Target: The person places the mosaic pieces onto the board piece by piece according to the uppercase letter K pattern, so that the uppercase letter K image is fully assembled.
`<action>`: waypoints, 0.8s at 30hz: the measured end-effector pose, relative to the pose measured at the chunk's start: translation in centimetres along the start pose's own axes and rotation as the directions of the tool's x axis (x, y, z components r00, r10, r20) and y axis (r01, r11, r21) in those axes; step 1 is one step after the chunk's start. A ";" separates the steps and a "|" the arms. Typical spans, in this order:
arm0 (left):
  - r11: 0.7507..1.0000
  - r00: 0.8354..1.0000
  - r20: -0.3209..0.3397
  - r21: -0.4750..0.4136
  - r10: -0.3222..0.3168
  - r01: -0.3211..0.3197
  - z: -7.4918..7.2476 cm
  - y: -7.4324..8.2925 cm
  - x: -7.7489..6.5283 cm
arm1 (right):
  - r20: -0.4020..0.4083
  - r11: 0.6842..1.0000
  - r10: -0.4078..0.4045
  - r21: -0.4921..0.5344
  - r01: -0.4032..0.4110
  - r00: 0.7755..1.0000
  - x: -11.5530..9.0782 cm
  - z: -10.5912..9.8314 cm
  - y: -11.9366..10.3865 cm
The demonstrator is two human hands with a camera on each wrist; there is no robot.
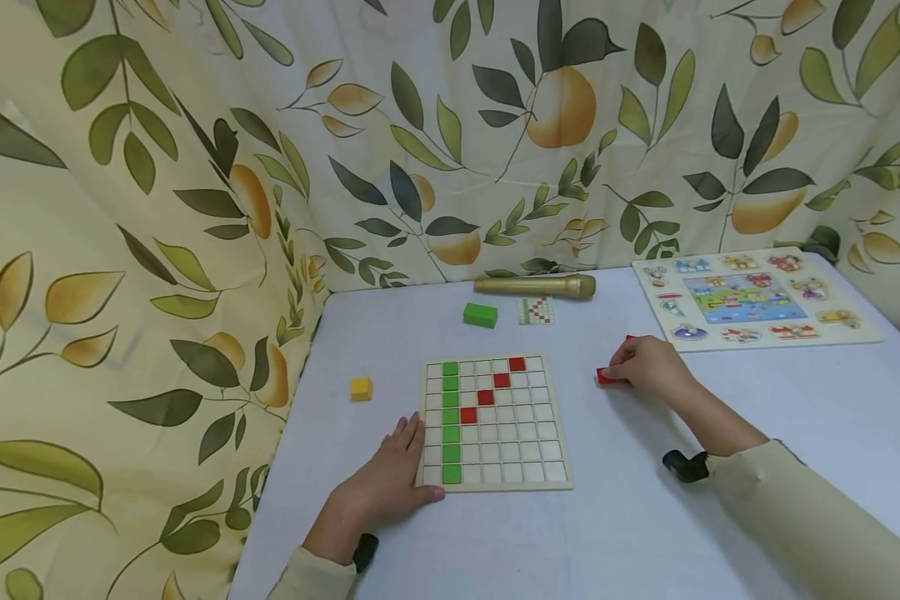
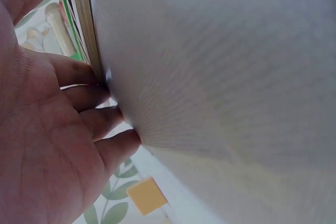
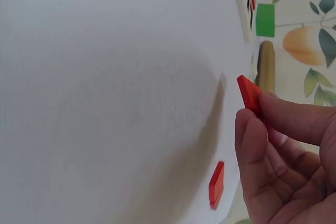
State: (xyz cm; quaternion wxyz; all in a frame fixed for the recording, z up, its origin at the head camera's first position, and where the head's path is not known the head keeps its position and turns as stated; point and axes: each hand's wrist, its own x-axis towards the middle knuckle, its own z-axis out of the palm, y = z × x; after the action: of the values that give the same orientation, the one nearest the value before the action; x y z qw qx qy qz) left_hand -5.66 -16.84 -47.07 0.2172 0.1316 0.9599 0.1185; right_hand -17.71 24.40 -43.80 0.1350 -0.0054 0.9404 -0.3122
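Note:
My right hand (image 1: 648, 364) pinches a small red square tile (image 3: 249, 94) between thumb and fingers, held up over the table to the right of the grid board. Below it in the right wrist view, more red tile (image 3: 216, 183) lies on the cloth. The wooden grid board (image 1: 512, 490) carries a full column of green tiles (image 1: 451, 412) near its left side and a diagonal of several red tiles (image 1: 485, 397) rising to the right. My left hand (image 1: 390, 467) rests at the board's left edge, fingers extended along it and thumb at the lower corner.
A yellow block (image 1: 361, 389) sits left of the board. Behind the board are a green block (image 1: 480, 315), a small pattern card (image 1: 536, 311) and a gold microphone-shaped object (image 1: 534, 287). A picture puzzle board (image 1: 757, 336) lies at the back right. Patterned curtain (image 1: 390, 167) encloses the table.

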 end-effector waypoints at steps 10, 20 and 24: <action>1.000 1.000 -0.005 -0.001 0.021 -0.021 -0.1 0.1 -0.1 | 0.053 0.999 -0.018 0.041 0.016 0.998 0.3 1.6 -2.0; 0.999 0.999 -0.015 -0.001 0.052 -0.052 -0.2 0.0 -0.1 | 0.080 0.995 -0.027 0.099 0.019 0.996 0.5 3.3 -3.4; 0.998 0.998 -0.015 -0.001 0.066 -0.066 -0.2 -0.1 0.0 | 0.091 0.992 -0.033 0.127 0.021 0.995 0.4 3.7 -4.2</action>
State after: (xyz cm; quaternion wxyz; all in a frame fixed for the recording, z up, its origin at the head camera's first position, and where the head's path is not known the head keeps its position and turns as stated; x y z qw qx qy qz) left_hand -5.74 -16.98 -46.95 0.2062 0.1622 0.9565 0.1275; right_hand -17.45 18.80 -44.29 0.1743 -0.0239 0.9114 -0.3721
